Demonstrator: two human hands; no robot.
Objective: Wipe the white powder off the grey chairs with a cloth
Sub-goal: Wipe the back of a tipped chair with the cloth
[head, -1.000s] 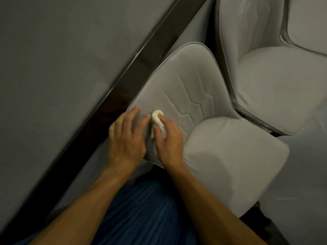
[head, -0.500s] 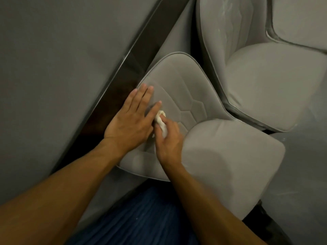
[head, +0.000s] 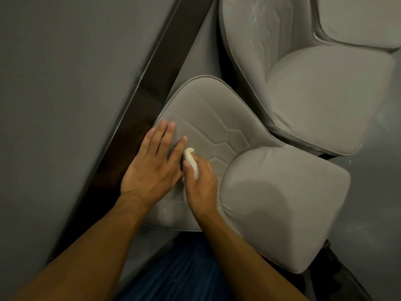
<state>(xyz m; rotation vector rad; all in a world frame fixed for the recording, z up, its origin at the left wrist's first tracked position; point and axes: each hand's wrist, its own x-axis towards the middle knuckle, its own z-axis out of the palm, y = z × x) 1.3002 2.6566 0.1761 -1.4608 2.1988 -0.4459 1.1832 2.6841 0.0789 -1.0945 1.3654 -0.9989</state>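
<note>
Grey near chair [head: 282, 203]: my left hand [head: 152, 168] lies flat, fingers straight, on its backrest; my right hand [head: 200, 183] grips the cloth [head: 191, 159] beside it.

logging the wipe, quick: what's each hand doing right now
Left hand: open, fingers flat on the chair backrest.
Right hand: gripping the white cloth.

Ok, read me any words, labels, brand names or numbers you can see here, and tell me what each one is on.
None: no text is readable in this view.
The near grey chair, the second grey chair and the white cloth in the right hand show no label or logo.
The white streaks on the second chair's backrest look like powder, not writing.
</note>
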